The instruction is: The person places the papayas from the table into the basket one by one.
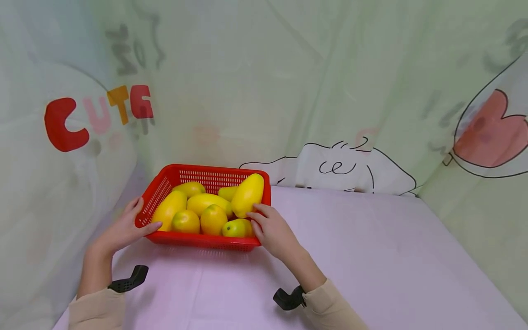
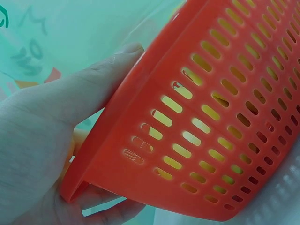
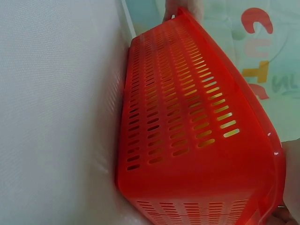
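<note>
A red plastic basket [image 1: 194, 238] with slotted walls holds several yellow fruits, some long and mango-shaped, others rounder. One long mango-like fruit [image 1: 249, 195] leans up against its right wall. My left hand [image 1: 125, 228] grips the left rim, thumb over the front left corner. In the left wrist view, fingers of the left hand [image 2: 42, 126] show beneath the rim of the basket [image 2: 187, 140]. At the front right corner, my right hand [image 1: 274, 231] holds the rim, its fingertips beside the long fruit. The right wrist view shows the front wall of the basket [image 3: 187, 173] close up.
The basket stands on a table with a pale lilac cover [image 1: 363, 256], near the back edge. A printed curtain [image 1: 247, 82] with letters and drawings hangs behind and at both sides. Black wrist mounts [image 1: 288, 299] sit at both sleeves.
</note>
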Motion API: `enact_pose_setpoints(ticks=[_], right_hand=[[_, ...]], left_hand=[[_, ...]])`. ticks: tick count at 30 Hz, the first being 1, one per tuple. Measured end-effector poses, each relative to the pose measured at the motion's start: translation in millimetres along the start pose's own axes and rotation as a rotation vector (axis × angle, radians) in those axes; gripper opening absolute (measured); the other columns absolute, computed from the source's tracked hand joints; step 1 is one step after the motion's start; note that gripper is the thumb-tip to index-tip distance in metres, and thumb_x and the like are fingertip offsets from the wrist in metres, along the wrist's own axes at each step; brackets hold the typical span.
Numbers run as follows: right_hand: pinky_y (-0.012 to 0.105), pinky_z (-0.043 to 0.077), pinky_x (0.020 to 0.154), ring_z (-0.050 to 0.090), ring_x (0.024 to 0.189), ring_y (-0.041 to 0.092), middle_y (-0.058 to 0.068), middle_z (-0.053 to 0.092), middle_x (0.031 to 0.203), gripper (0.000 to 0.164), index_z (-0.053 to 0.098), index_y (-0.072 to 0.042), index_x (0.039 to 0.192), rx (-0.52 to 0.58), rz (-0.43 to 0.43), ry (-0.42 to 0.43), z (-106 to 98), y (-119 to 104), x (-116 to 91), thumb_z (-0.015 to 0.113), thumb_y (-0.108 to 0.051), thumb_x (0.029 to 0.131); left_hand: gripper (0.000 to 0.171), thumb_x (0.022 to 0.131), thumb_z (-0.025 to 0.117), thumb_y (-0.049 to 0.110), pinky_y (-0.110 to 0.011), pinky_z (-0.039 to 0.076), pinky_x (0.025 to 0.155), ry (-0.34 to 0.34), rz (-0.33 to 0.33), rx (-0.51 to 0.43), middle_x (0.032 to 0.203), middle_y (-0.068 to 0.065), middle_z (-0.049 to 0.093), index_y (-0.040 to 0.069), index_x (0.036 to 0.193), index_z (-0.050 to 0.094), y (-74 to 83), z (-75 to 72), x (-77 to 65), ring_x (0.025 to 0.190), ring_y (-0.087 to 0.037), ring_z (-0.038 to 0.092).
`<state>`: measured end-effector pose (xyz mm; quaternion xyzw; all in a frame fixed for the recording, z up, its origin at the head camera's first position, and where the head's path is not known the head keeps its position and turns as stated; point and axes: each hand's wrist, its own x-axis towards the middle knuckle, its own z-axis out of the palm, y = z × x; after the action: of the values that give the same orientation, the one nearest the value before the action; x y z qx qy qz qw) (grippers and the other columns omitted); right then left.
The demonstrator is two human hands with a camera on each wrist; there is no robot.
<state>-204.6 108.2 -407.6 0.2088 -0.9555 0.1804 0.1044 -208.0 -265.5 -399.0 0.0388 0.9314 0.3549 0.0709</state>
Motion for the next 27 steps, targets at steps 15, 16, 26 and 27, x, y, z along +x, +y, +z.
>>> enact_pose_setpoints(ticks=[15, 16, 26, 27], right_hand=[[0.040, 0.048, 0.100, 0.049, 0.125, 0.021, 0.003, 0.056, 0.132, 0.033, 0.063, -0.018, 0.124, 0.050, 0.024, 0.007, 8.7, -3.7, -13.3, 0.061, -0.025, 0.092], [0.040, 0.047, 0.101, 0.048, 0.126, 0.021, 0.004, 0.055, 0.133, 0.034, 0.062, -0.018, 0.125, 0.043, 0.015, 0.001, 6.1, -4.1, -11.3, 0.061, -0.026, 0.092], [0.042, 0.044, 0.104, 0.039, 0.135, 0.024, 0.006, 0.042, 0.146, 0.046, 0.051, -0.020, 0.138, -0.072, -0.014, -0.004, -53.3, 4.9, 39.9, 0.058, -0.030, 0.093], [0.042, 0.045, 0.104, 0.038, 0.136, 0.024, 0.006, 0.041, 0.147, 0.048, 0.050, -0.021, 0.139, -0.085, -0.011, 0.006, -57.7, 6.4, 42.6, 0.058, -0.031, 0.093]], left_hand=[[0.108, 0.084, 0.060, 0.058, -0.066, 0.040, 0.094, 0.003, -0.044, 0.050, 0.153, -0.032, -0.001, -0.002, 0.150, -0.001, -11.9, 13.9, -2.4, 0.134, -0.054, 0.015], [0.106, 0.085, 0.058, 0.057, -0.067, 0.038, 0.095, 0.016, -0.039, 0.060, 0.152, -0.033, 0.000, -0.003, 0.150, -0.001, -10.6, 12.0, -0.7, 0.133, -0.055, 0.015], [0.099, 0.091, 0.047, 0.058, -0.076, 0.023, 0.097, 0.148, 0.016, 0.171, 0.152, -0.035, -0.007, -0.003, 0.149, -0.005, 32.9, -37.8, 37.1, 0.137, -0.056, 0.001], [0.098, 0.091, 0.047, 0.058, -0.077, 0.023, 0.097, 0.162, 0.020, 0.179, 0.152, -0.034, -0.008, -0.003, 0.149, -0.004, 37.3, -41.8, 38.7, 0.138, -0.055, -0.001]])
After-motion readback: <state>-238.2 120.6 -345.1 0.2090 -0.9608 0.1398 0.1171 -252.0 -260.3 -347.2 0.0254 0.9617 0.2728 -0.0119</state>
